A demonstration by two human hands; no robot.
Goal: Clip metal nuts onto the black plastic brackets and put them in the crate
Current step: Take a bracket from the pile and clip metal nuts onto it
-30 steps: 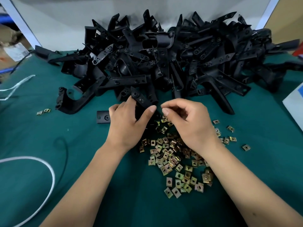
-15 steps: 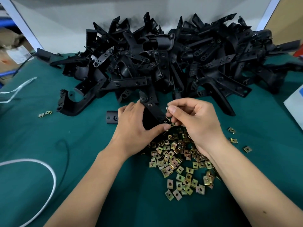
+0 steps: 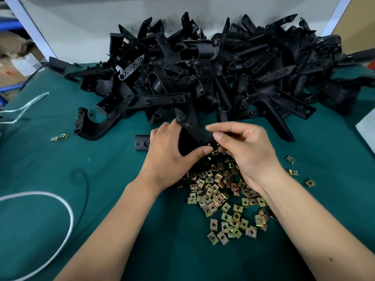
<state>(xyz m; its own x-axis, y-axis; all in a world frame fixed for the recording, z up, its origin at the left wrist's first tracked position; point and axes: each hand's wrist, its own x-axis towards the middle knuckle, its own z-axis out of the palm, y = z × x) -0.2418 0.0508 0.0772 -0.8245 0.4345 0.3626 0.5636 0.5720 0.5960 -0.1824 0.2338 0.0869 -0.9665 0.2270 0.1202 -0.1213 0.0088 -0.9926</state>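
My left hand grips a black plastic bracket by its lower part, thumb across the near end. My right hand pinches at the bracket's near tip with thumb and forefinger; the metal nut between them is mostly hidden. A heap of brass-coloured metal nuts lies on the green cloth just below both hands. A big pile of black brackets fills the back of the table. No crate is in view.
A small flat black piece lies left of my left hand. Two stray nuts sit far left, a few more to the right. A white cord loops at the lower left. A white sheet edge shows at right.
Both hands lifted the bracket slightly off the nut heap and drew together. My right hand brought a nut to the bracket's near tip and now pinches there.
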